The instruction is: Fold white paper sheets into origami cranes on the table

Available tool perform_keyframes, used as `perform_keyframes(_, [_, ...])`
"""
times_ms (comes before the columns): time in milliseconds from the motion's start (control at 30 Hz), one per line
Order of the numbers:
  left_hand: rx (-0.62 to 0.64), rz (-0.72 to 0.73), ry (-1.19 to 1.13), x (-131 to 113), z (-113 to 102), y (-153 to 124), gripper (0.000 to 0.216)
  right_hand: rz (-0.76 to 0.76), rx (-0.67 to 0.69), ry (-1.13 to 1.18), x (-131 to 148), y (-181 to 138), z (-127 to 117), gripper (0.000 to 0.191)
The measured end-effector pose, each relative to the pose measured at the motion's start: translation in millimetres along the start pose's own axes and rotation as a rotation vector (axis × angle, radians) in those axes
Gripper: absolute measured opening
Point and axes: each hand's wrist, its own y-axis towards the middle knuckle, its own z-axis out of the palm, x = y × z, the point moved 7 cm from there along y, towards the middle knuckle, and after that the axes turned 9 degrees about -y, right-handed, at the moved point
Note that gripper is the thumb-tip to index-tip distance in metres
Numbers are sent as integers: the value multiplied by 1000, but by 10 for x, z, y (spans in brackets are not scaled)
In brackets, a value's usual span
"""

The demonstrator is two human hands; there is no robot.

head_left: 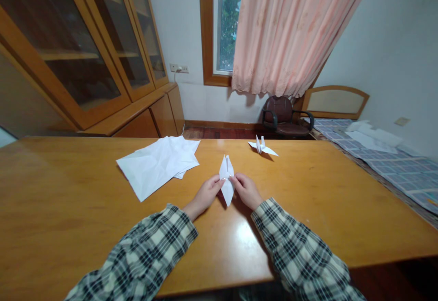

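A half-folded white paper piece, a narrow diamond shape, sits at the middle of the wooden table. My left hand pinches its left edge and my right hand pinches its right edge, fingers closed on the paper. A finished white paper crane stands on the table farther back and to the right, apart from both hands. A loose stack of white paper sheets lies to the left of my hands.
A wooden glass-door cabinet stands at the left. Behind the table are a dark office chair, a window with a pink curtain, and a bed with papers at the right.
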Motion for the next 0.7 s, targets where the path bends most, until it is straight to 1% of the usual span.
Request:
perform_keyframes(200, [10, 4, -10, 10, 5, 1, 37, 1, -3, -34, 9, -1, -5, 37])
perform_keyframes(400, [19, -14, 3, 20, 16, -5, 39, -35, -36, -90, 43, -4, -33, 36])
perform_keyframes(700, [0, -24, -14, -37, 34, -14, 38, -55, -64, -84, 58, -4, -52, 35])
